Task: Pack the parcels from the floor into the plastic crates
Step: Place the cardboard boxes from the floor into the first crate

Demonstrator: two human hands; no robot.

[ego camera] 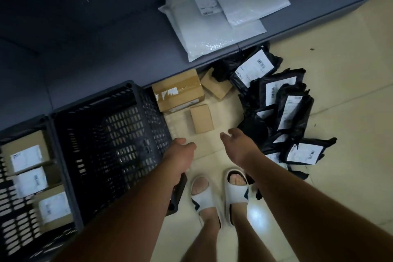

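Note:
A black plastic crate (110,134) with nothing in it stands on the floor at the centre left. A second crate (12,208) at the far left holds several labelled cardboard boxes. On the floor lie a large taped cardboard box (178,91), a small plain box (201,118) and another small box (217,87). A heap of black mailer bags (282,104) with white labels lies to the right. My left hand (180,153) hangs above the black crate's right rim, holding nothing. My right hand (238,144) reaches down near the small box and the bags, fingers relaxed and holding nothing.
A dark grey shelf or bench (106,38) runs along the back, with two white bubble mailers (214,21) lying on it. My feet in white slippers (219,195) stand on the pale tiled floor (340,91) just right of the black crate.

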